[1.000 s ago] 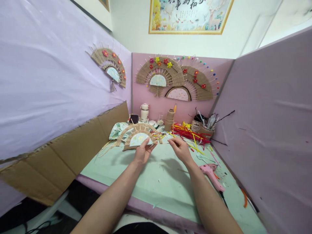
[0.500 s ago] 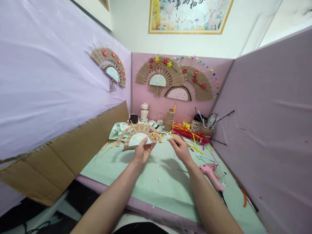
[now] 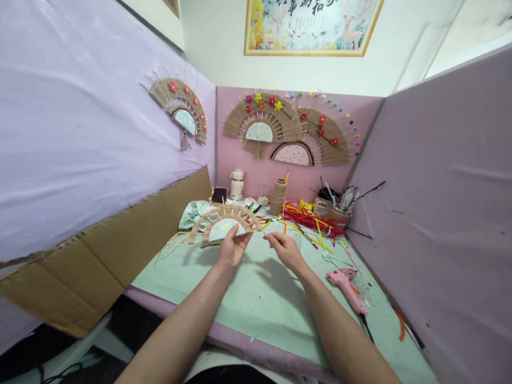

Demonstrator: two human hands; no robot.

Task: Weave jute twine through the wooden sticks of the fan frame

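My left hand (image 3: 232, 247) is closed on a half-round fan (image 3: 224, 230), thumb on its pale flowered centre and fingers underneath. Brown twine is woven in bands over thin sticks that spread from this centre. My right hand (image 3: 286, 249) is just beside the fan's right end, its thumb and forefinger pinched together. Between those fingertips is what looks like a thin strand of twine, mostly hidden. One pale stick of the fan reaches out sideways just above them.
Behind the fan stand a twine spool (image 3: 278, 196) and a white bottle (image 3: 237, 184). Red and yellow pipe cleaners (image 3: 308, 218) lie at the back right, near pots of sticks (image 3: 339, 213). A pink glue gun (image 3: 347, 288) rests at right. Finished fans (image 3: 262, 114) hang behind.
My right hand has moved left and slightly down, closer to the fan's right end. The fan has tilted slightly and shifted a little left in my left hand.
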